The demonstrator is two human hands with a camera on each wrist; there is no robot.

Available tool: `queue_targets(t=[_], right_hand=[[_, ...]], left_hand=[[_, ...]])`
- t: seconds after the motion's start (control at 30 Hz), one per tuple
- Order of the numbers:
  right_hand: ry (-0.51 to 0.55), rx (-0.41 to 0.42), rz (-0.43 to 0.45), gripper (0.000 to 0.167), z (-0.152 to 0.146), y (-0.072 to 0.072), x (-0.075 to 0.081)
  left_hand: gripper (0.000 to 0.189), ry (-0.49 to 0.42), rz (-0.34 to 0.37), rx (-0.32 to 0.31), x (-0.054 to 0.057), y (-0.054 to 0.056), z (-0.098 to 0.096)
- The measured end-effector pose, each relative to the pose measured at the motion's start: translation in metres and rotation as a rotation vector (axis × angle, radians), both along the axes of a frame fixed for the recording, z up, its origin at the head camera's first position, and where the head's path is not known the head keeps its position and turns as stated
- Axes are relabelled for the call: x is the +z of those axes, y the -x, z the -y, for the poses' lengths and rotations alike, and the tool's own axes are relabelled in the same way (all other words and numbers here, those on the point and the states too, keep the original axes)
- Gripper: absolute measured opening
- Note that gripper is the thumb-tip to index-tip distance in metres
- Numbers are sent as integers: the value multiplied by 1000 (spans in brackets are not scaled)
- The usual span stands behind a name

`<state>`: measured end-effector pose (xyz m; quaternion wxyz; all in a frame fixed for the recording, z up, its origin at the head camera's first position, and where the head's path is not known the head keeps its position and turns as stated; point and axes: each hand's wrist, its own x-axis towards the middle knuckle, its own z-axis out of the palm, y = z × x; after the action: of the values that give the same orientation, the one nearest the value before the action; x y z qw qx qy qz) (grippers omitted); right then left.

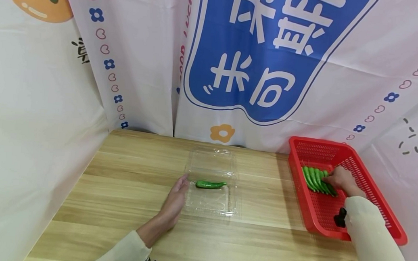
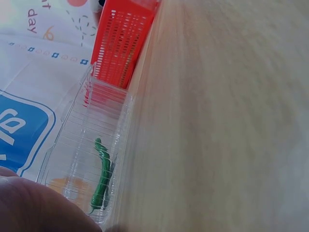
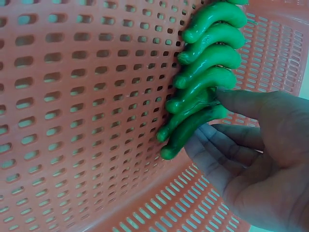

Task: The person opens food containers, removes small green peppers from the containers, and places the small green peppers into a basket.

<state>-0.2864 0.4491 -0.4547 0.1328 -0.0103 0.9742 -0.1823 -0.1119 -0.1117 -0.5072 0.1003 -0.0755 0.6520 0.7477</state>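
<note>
On the table lies a clear plastic box (image 1: 209, 205), its lid (image 1: 212, 161) folded open toward the back. One green chili pepper (image 1: 209, 184) lies crosswise inside it. My left hand (image 1: 172, 202) holds the box's left edge; in the left wrist view only part of that hand (image 2: 41, 208) shows, overlapping the box's near end. Off to the right, my right hand (image 1: 343, 181) reaches into a red basket (image 1: 307, 206). Its thumb and fingers pinch the endmost chili pepper (image 3: 186, 133) of a row of green chili peppers (image 3: 212, 58). The fingertips are partly hidden behind the pepper.
The wood-grain table (image 1: 125, 181) carries the box in the middle and the basket at its right side. A printed cloth (image 1: 144, 61) hangs behind the table and along both sides. The basket's perforated walls rise around the right hand.
</note>
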Motion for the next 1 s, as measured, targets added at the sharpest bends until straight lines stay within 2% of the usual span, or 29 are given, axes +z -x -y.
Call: queue_targets(t=[0.4, 0.6, 0.93, 1.0], right_hand=[[-14, 4, 25, 41, 2, -2, 3], [-30, -5, 46, 32, 3, -4, 9], [-57, 5, 15, 33, 9, -4, 25], [-63, 25, -20, 33, 10, -3, 29]], left_hand=[[59, 1, 5, 5, -1, 0, -1], [59, 9, 6, 9, 0, 1, -1], [59, 2, 10, 16, 0, 1, -1], [59, 1, 6, 12, 0, 1, -1]])
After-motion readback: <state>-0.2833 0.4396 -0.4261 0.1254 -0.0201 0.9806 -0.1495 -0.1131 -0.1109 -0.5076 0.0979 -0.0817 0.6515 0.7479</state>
